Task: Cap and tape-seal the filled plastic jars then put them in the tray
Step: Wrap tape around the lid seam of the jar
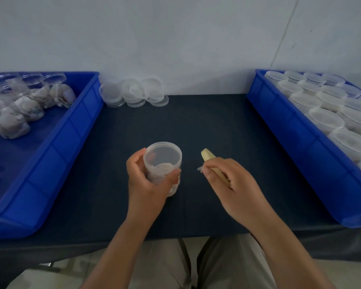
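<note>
Jar: a clear plastic jar (163, 161) with pale contents stands upright on the middle of the dark tabletop (206, 117), with a translucent lid on its mouth.
Left hand: the left hand (146, 182) wraps the jar from the near-left side. Its fingers (138, 158) are curled round the far side and the thumb is pressed on the near side, so they are clamped on the jar wall below the lid.
Right hand: the right hand (233, 184) is just to the right of the jar, not touching it. Its fingers (209, 174) are curled together round a yellowish tape roll (206, 154).
Tape end: a small clear strip (200, 169) sticks out by the right fingertips toward the jar. It looks like loose tape, though blur leaves that unsure.
Left tray: a blue tray (71, 130) at the tabletop's left edge holds filled jars without lids (19, 105) at its far end.
Right tray: a blue tray (290, 126) at the right edge is packed with rows of capped jars (325, 119).
Spare lids: short stacks of clear lids (133, 92) sit at the back of the tabletop beside the left tray.
</note>
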Motion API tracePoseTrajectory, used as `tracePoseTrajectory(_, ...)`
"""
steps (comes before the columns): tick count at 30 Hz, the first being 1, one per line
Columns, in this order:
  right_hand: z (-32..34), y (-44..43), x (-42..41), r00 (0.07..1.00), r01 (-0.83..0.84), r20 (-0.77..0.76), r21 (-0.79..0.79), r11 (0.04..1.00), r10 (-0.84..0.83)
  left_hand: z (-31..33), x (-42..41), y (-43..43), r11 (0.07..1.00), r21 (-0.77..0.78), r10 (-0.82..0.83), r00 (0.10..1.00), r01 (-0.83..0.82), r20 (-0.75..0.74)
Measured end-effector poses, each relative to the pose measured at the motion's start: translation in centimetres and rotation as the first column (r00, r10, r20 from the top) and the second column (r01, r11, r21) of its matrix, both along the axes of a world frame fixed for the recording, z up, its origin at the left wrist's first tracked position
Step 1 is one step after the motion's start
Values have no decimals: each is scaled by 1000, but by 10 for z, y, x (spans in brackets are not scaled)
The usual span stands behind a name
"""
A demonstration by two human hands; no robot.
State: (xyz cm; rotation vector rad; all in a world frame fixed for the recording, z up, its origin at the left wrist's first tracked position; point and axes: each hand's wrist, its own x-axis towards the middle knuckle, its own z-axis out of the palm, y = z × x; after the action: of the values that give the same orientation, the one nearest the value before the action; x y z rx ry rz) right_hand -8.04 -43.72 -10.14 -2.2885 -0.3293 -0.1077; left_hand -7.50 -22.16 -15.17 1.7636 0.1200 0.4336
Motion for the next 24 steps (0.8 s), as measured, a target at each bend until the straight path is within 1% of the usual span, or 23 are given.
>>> tracePoseTrajectory(4,13,3,6,998,-60,-6,-126,990,60,15,1,3,997,-35,-74,997,74,-4)
tracePoseTrajectory(6,20,6,7,996,-91,-5,-141,986,92,24,-2,1,991,-72,-114,993,113,-10)
tracePoseTrajectory(9,27,9,8,994,-105,0,-151,983,106,33,-9,-4,988,-69,-136,991,136,13)
tracePoseTrajectory(12,30,12,8,995,-99,-12,-183,978,98,43,-15,-6,988,-11,-156,987,157,33)
tracePoseTrajectory(18,35,15,8,996,-94,-13,-189,977,93,47,-13,-6,990,48,-138,989,136,56)
tracePoseTrajectory(24,37,16,5,995,-99,-31,-207,973,95,45,-11,-5,970,220,-124,989,102,87)
